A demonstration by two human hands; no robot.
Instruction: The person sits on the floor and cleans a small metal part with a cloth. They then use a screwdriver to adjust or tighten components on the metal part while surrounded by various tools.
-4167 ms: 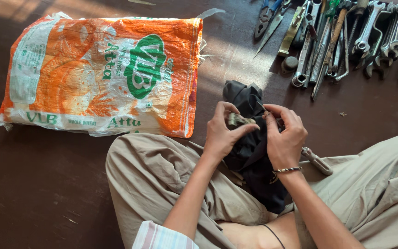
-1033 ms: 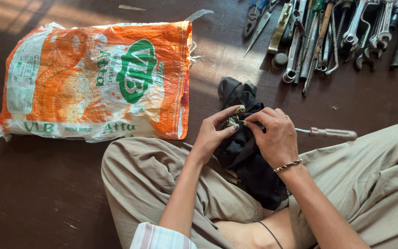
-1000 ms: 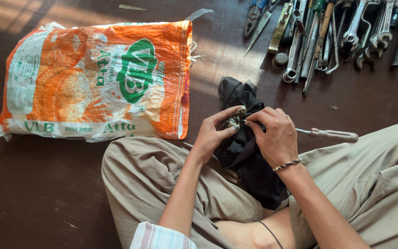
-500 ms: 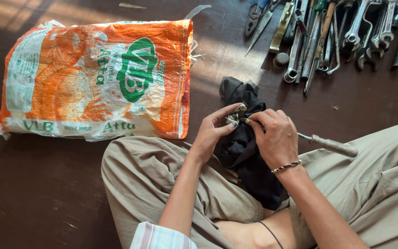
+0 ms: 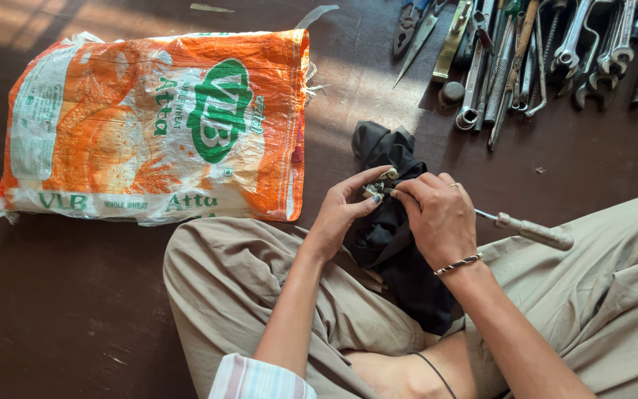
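A small metal part (image 5: 378,189) sits pinched between both hands just above the person's lap, over a black cloth (image 5: 396,244) that drapes from the floor down between the knees. The left hand (image 5: 345,210) grasps the part with thumb and fingertips; the right hand (image 5: 437,214) is clenched around a screwdriver (image 5: 529,230), whose pale handle sticks out toward 3 o'clock and whose tip meets the part. A twisted bangle (image 5: 458,262) rings the right wrist. At 10 o'clock from the hands an orange and white woven sack (image 5: 149,125) lies flat on the dark floor (image 5: 60,310). At 1 o'clock a row of spanners and other hand tools (image 5: 526,52) is spread out
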